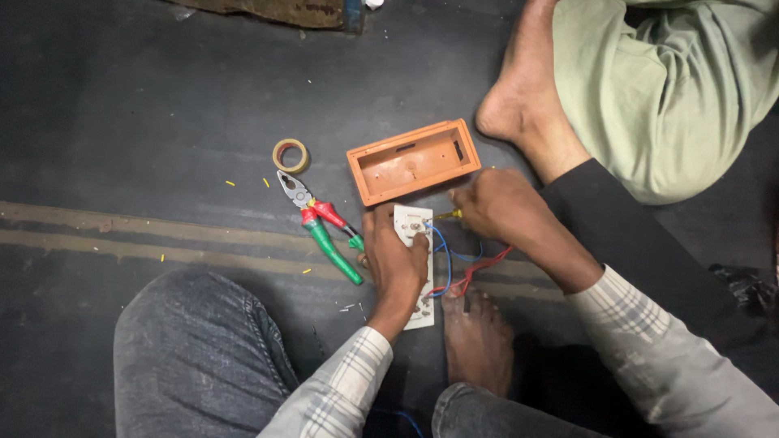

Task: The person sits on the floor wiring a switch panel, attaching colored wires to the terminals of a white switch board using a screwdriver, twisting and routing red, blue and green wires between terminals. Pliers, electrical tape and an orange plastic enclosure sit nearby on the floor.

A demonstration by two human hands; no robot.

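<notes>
— White plastic, that switch plate (pixel 415 268): my left hand (pixel 395 261) clamps it to the floor, fingers curled over it, wrist straight.

— And your right hand (pixel 497 204)?

— Pinching a small yellow-handled screwdriver (pixel 447 215), tip at the plate's top terminal (knuckles bent, forearm angled in). If it slips, I'd guess it nicks the blue and red wires (pixel 454 272) just right of my left hand.

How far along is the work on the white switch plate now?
Blue and red wires already reach the white switch plate. The left hand holds the plate, and the right hand drives a screwdriver into it. The orange box lies empty, apart from the plate.
</notes>
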